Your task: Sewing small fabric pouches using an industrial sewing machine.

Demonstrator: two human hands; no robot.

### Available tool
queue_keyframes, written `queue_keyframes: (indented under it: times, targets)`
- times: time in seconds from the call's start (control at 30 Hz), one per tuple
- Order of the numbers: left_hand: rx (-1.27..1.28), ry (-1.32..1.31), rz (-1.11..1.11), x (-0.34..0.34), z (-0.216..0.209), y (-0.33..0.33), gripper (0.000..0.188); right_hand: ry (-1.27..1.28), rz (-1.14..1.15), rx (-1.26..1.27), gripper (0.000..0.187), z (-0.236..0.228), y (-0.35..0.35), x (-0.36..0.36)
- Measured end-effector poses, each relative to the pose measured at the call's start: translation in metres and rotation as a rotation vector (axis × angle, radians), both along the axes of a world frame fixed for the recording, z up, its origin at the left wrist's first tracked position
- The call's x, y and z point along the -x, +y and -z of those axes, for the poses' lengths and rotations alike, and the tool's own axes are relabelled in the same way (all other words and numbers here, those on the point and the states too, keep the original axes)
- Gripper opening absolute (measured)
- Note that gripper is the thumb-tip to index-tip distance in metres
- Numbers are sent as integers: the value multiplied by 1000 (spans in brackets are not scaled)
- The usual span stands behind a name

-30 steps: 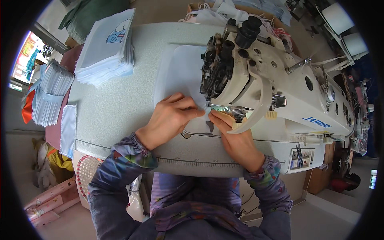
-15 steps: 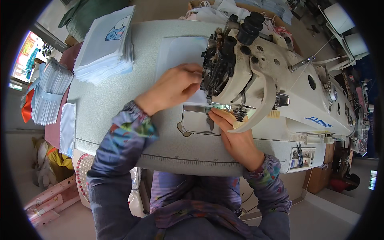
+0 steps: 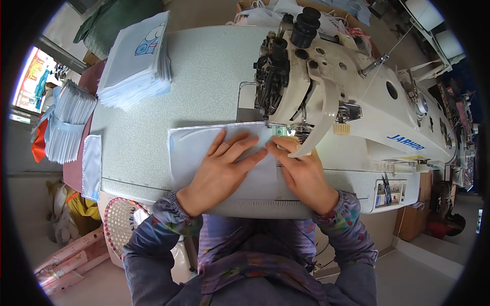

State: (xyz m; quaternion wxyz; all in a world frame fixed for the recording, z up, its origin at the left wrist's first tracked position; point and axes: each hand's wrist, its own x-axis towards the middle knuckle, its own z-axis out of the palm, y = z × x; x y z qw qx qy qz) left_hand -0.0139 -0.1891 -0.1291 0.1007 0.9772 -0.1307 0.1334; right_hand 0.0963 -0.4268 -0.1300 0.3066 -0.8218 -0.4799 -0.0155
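A pale, near-white fabric piece (image 3: pixel 219 178) lies across the front of the sewing table, its top edge reaching the needle area of a sewing machine (image 3: pixel 326 97). My left hand (image 3: pixel 224 166) rests palm down on it with fingers spread. Close to the presser foot, my right hand (image 3: pixel 303 176) has its fingers together at the fabric's right edge, holding it. The machine's curved guard (image 3: pixel 326 112) covers some of those fingertips.
A stack of printed fabric pieces (image 3: pixel 132 66) sits at the back left. Tied white bundles (image 3: pixel 69 122) hang at the left edge. A small tray (image 3: pixel 393 194) with snips is at the right. Thread cones (image 3: pixel 426 14) stand at the upper right.
My left hand has come back from beside the machine head toward me and now lies flat on the fabric. The fabric piece has moved from behind the needle to the front. My right hand stays near the foot.
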Motion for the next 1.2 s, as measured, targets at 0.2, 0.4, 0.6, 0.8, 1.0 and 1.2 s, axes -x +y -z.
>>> queue_keyframes:
  times: [0.2,0.4,0.6,0.8,1.0,1.2]
  targets:
    - [204,101,134,-4,-11,17,52,-55,-43,-34,57,2,-5,2]
    - [333,144,261,-14,1,25,39,-29,-44,4,59,-1,-1,-1]
    - [358,80,257,-43,-3,37,39,-3,-27,37,61,1,-1,-4]
    - [320,74,350,-73,-1,56,40,2,-14,48,57,-4,3,-3]
    - [319,40,316,-91,7,61,42,-14,-5,6,57,-2,4,-4]
    - [327,55,292,-93,8,61,40,-34,2,17,57,-3,3,-4]
